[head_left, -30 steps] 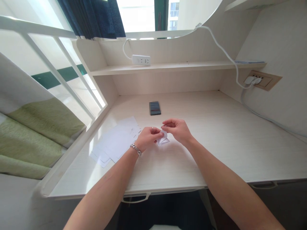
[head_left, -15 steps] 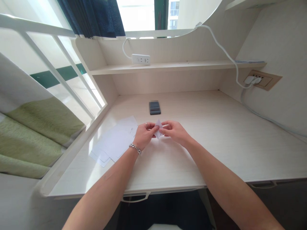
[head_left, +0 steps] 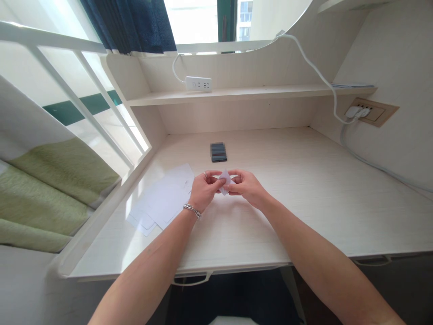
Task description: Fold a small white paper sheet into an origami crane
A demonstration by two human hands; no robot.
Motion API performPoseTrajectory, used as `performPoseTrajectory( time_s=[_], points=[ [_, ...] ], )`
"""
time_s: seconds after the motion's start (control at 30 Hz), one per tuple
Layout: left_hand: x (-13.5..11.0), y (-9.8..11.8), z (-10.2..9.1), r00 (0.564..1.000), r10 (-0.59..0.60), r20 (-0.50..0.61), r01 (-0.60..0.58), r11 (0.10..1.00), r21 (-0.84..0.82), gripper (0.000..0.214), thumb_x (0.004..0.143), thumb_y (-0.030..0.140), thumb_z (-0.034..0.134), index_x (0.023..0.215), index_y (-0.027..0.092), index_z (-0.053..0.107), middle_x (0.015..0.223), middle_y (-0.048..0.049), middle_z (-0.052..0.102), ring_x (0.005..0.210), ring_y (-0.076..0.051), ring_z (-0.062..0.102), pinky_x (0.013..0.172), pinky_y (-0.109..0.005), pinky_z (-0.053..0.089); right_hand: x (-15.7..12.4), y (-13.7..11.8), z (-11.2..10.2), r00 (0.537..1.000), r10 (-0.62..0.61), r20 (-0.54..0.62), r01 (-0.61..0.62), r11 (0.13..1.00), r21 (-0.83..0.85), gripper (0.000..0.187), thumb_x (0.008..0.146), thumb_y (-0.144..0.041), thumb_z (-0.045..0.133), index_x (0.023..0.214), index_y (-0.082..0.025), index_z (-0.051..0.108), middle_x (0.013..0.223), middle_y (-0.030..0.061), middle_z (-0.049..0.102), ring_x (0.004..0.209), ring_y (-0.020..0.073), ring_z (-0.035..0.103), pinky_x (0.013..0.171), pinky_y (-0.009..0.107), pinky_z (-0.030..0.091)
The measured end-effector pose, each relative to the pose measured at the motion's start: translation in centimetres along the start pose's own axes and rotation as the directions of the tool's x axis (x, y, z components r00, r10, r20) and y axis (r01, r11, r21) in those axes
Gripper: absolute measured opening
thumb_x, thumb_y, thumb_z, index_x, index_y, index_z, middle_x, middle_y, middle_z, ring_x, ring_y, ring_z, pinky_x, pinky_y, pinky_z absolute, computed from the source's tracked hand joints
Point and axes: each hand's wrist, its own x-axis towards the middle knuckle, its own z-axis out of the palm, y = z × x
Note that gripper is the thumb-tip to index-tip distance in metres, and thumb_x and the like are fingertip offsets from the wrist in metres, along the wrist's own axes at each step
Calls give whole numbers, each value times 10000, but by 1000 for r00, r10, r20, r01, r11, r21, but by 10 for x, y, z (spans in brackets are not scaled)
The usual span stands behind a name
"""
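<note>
Folded paper (head_left: 226, 174), one piece

Place: right of the loose sheets (head_left: 162, 194). Left hand (head_left: 203, 187), nearer the sheets: thumb and fingers clamped on the folded paper. Right hand (head_left: 248, 186), farther from the sheets: likewise clamped. Possible faults: a tear, should the hands pull apart; a bent tip, from over-tight pinching; a slipped fold, from uneven grip. Fold layers: perhaps several, too small to count.

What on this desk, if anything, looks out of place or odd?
The paper sheets beside the left hand overlap unevenly, their edges not aligned. The dark object farther back looks oddly pixelated. Nothing appears spilled.
</note>
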Motion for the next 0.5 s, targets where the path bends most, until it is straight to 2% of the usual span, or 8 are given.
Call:
performPoseTrajectory(
  time_s=[0.1,0.2,0.33,0.5],
  points=[
    [0,-1,0,1000,-7,-19,7,999,31,441,621,373,822,949,125,662,637,-22,664,602,-156,644,596,-301,555,1,1,1,1000,13,-6,-12,999,34,459,626,-231,799,1049,-171,631,734,27,692,737,183,677,721,340,557],
    [-1,1,1,999,-34,-2,34,999,-12,445,647,389,804,977,130,656,709,-43,683,679,-167,662,645,-315,563,2,2,2,998,13,-59,-9,998,67,446,606,-234,810,1012,-173,636,692,7,674,707,172,661,712,339,552],
    [-4,5,2,996,-70,57,74,995,-72,464,635,334,820,1010,131,637,759,-44,682,692,-147,660,662,-283,549,3,-1,1,990,13,-140,2,994,108,403,607,-261,807,964,-175,641,766,24,692,719,164,653,697,319,536],
    [-8,9,4,981,-111,158,115,993,-11,510,641,320,818,1054,112,605,727,-41,661,650,-162,666,652,-307,550,4,-3,-1,981,28,-191,-9,995,100,394,617,-255,796,972,-176,645,782,23,696,714,151,644,681,293,518]
  ],
)
